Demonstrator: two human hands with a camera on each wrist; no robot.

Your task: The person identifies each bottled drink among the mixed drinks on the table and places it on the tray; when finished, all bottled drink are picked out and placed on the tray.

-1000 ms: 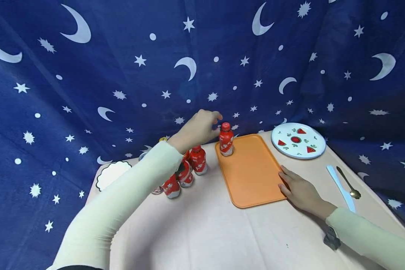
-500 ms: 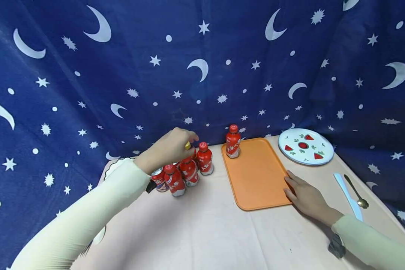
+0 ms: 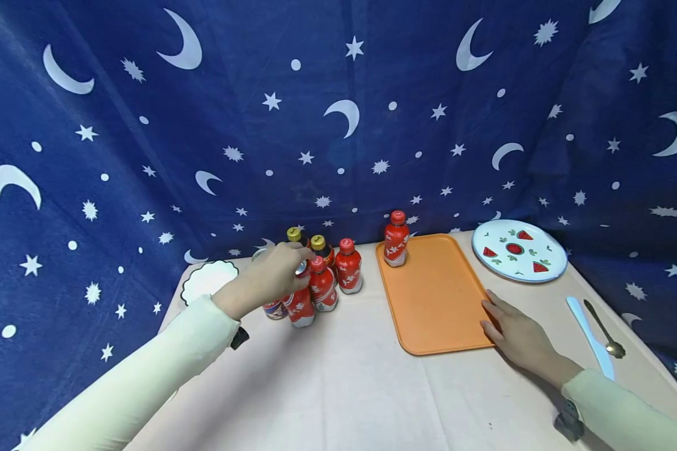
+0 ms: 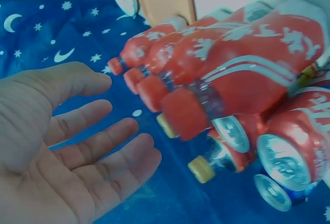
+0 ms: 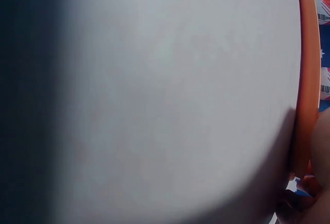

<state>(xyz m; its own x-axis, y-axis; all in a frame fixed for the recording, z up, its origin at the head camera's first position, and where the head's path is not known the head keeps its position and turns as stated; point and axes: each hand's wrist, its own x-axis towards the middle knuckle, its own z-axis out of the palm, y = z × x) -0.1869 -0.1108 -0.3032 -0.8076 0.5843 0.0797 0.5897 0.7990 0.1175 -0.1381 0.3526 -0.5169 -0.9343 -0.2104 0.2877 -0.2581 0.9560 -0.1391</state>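
The bottles (image 3: 324, 288) are red with white markings, yellow caps (image 3: 318, 242) showing among the red ones, and the tray (image 3: 437, 307) is plain orange on a pale pink tabletop (image 3: 350, 369). White moons, stars and dots scatter over the deep-blue backdrop (image 3: 383, 147) — while the white plate (image 3: 550, 247) wears red watermelon slices and green sprigs within a blue rim.

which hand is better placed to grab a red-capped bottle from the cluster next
Probably the left hand: it is open, close to the clustered red-capped bottles, whereas the right hand is farther away, touching the flat orange rectangular tray's edge.
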